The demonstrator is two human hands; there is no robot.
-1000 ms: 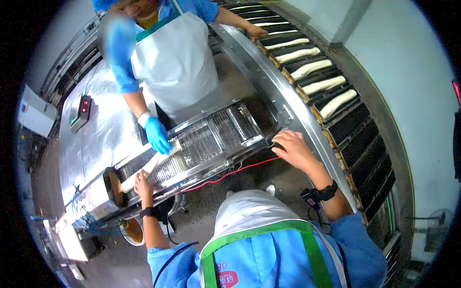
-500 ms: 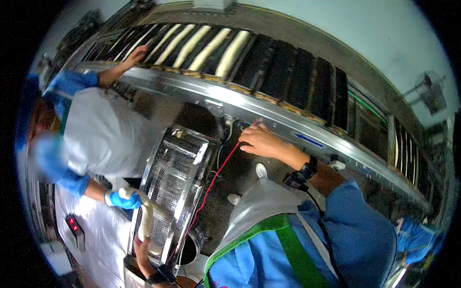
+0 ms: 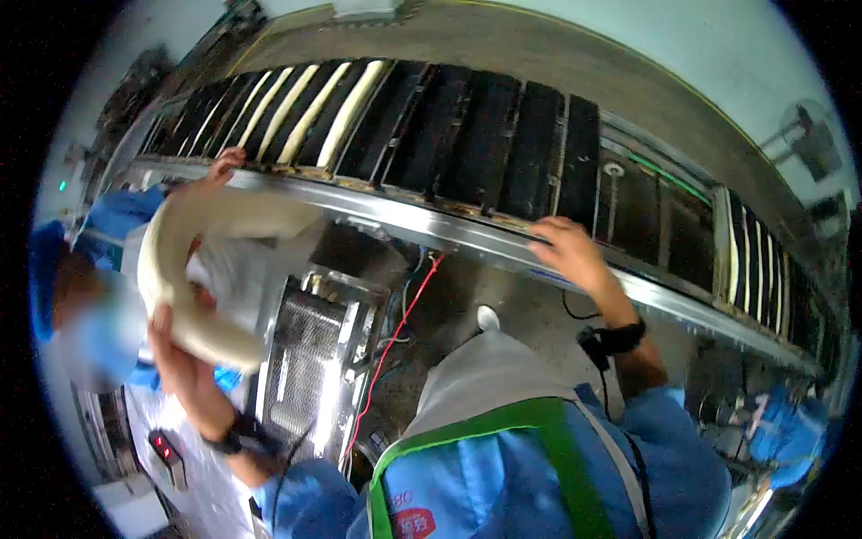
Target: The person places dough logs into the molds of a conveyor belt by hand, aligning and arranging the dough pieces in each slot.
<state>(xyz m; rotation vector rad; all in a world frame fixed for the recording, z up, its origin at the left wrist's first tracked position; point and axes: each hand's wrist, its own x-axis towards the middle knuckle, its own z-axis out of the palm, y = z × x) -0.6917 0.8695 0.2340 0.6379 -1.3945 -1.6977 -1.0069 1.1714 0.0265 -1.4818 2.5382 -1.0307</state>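
My left hand is closed around a long, pale roll of dough, raised at the left in front of a co-worker. The dough bends in a wide curve, and its upper end is smeared by motion. On the right, my right hand is open at the metal rail of the conveyor, its fingers spread beside the near end of a black tray. Several dough strips lie in the trays further left along the conveyor.
The co-worker's bare hand is at the rail, and a blue glove shows below the dough. A mesh belt stands between us, with a red cord beside it. A digital display sits on the metal table.
My left hand has lifted the dough from above the mesh belt, up and left, away from the co-worker's glove. My right hand has moved right from the red cord. The filled trays appear further left.
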